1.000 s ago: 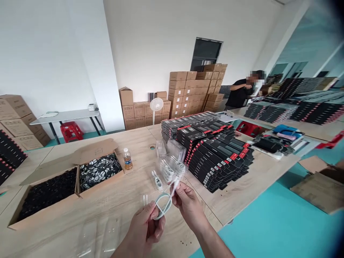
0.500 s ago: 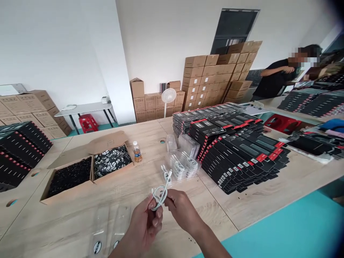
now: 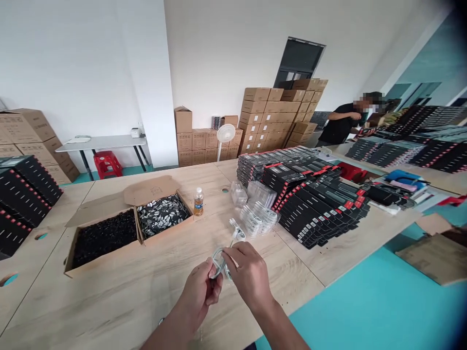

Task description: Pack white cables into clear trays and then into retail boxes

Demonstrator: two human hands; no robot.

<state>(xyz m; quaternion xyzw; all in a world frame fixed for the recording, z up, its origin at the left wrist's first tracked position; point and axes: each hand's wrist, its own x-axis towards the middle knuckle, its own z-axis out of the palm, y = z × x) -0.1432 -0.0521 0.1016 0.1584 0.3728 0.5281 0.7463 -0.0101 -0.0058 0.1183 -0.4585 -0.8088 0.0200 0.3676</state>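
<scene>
I see the left hand [image 3: 201, 287] pinching a looped cable [image 3: 215, 260], while the right hand [image 3: 250, 272], fingers bunched nearly closed, pinches its side above the table [image 3: 156, 282].

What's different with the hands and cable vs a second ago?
Right hand has moved in from the outstretched cable end to the coiled white cable, its fingertips now at the loop. Unchanged: left hand holding the coil; bottle beside the open cartons.
</scene>
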